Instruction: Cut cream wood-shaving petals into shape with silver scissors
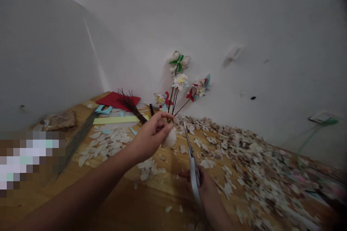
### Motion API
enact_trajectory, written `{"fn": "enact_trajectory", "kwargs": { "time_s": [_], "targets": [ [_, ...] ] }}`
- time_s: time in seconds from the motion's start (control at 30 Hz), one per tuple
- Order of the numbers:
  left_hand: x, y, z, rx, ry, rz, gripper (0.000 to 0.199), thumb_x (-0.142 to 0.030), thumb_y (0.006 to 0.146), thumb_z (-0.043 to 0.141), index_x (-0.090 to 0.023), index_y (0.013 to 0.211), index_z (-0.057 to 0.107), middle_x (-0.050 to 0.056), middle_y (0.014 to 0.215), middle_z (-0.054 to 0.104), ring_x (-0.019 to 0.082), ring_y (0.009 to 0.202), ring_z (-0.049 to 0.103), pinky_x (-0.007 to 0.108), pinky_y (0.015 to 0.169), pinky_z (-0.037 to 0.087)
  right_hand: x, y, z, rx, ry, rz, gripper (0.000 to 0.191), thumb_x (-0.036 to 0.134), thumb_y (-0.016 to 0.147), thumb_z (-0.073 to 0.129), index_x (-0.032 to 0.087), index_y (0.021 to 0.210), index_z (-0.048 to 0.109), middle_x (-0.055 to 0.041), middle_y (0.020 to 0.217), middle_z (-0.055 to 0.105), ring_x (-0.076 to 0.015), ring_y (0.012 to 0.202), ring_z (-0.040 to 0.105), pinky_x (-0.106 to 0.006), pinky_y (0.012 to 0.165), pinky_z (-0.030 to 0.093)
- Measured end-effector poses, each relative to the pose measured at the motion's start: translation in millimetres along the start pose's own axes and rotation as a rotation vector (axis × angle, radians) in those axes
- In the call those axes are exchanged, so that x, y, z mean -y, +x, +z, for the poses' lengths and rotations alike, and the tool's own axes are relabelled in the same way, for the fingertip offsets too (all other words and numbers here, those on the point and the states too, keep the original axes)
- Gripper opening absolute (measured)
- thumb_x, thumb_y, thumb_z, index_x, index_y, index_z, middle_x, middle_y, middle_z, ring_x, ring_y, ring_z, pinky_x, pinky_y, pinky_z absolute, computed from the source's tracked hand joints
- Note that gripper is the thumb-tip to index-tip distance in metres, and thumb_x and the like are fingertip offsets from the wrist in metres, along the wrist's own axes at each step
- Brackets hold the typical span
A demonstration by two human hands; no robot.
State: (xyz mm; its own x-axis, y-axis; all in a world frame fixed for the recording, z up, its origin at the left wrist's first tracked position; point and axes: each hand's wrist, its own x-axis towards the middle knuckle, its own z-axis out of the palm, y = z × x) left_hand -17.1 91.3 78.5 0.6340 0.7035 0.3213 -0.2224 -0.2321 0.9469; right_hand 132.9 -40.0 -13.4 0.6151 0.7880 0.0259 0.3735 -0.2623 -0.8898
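Between the thumb and fingers of my left hand [153, 135] is a pale, whitish petal [170, 139], hanging over the wooden table. My right hand [206, 189] grips a pair of scissors [193, 162] by its light grey handles, the blades pointing up and away from me. The scissors stand a little to the right of the petal, apart from it. Behind my left hand rise handmade flowers [180, 80] on thin brown stems, with white, red, green and blue parts. My left hand hides the stems' lower ends.
Dried petals [249, 158] cover much of the table's right side, and a smaller heap of petals [108, 142] lies left. Farther back are a bundle of brown twigs [132, 106], red paper [108, 99], a yellow strip [116, 120] and thin grey wires [78, 140]. A wall closes the back.
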Motion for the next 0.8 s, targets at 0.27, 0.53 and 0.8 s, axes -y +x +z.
{"fn": "enact_trajectory", "kwargs": {
  "time_s": [0.27, 0.53, 0.8],
  "targets": [
    [-17, -2, -7.7, -0.014, -0.085, 0.018, 0.017, -0.024, 0.085, 0.047, -0.02, 0.102, 0.046, -0.007, 0.061, 0.043, 0.01, 0.052, 0.041, 0.021, 0.048, 0.032, 22, 28, 44, 0.174, -0.219, 0.039, 0.025, 0.026, 0.054, 0.062, 0.023, 0.075, 0.049, -0.0038, 0.071, 0.065, -0.0232, 0.067, 0.06, -0.031, 0.061, 0.044],
    [-23, -1, -10.7, -0.008, -0.13, 0.055, 0.015, -0.021, 0.085, 0.046, -0.02, 0.101, 0.046, -0.007, 0.061, 0.043, 0.01, 0.052, 0.039, 0.021, 0.048, 0.031, 22, 29, -52, 0.244, -0.071, 0.001, 0.028, 0.035, 0.054, 0.069, 0.023, 0.073, 0.053, 0.0014, 0.067, 0.062, -0.0188, 0.065, 0.06, -0.028, 0.061, 0.047],
    [-5, -11, 7.9, 0.223, 0.159, 0.032, 0.019, -0.024, 0.085, 0.044, -0.02, 0.103, 0.051, -0.007, 0.063, 0.041, 0.01, 0.056, 0.038, 0.022, 0.052, 0.03, 27, 3, -113, 0.048, -0.136, 0.129, 0.04, 0.056, 0.046, 0.074, 0.021, 0.052, 0.055, 0.0029, 0.045, 0.051, -0.0098, 0.039, 0.043, -0.02, 0.034, 0.028]
  ]
}}
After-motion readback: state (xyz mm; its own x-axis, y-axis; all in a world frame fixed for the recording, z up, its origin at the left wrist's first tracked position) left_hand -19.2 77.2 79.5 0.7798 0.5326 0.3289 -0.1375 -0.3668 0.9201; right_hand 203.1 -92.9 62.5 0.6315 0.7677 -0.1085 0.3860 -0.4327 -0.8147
